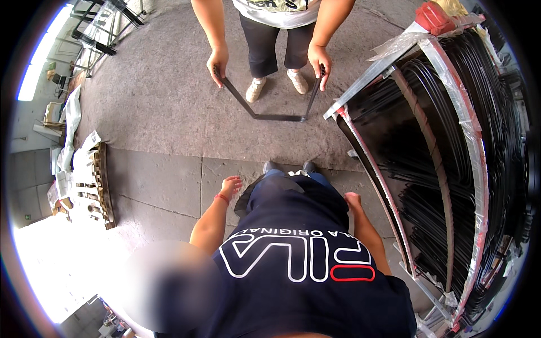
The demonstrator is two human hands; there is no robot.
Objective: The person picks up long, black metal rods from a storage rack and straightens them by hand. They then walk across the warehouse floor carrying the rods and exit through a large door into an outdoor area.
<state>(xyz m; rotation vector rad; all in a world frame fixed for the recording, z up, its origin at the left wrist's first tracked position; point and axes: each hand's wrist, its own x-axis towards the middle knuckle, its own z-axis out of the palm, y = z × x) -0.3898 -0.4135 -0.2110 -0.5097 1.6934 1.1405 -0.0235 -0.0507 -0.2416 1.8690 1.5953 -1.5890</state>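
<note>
From the head view, I look down on a person in a dark T-shirt (270,307) standing on grey slabs (158,174), just short of the edge where the rough brown floor (152,84) begins. The left hand (230,186) hangs out beside the body, bare, its fingers slightly apart with nothing between them. The right hand (353,199) is lowered on the other side, near the left edge of a tall rack (473,124); it is partly hidden, and I cannot tell whether its fingers are apart or together.

Opposite, on the brown floor, a co-worker (276,17) in a pale top and dark shorts holds up a black bent piece (279,118). The co-worker's hands (220,65) are clamped around its two ends, and its straight middle hangs toward the first person, near the rack's far left corner but apart from it.

Inside the rack, black bars (428,208) are packed closely; a red bundle (435,18) sits at its far end. Over to the left, a wooden pallet (102,169) borders the grey slabs, beside white sheeting (81,160).
</note>
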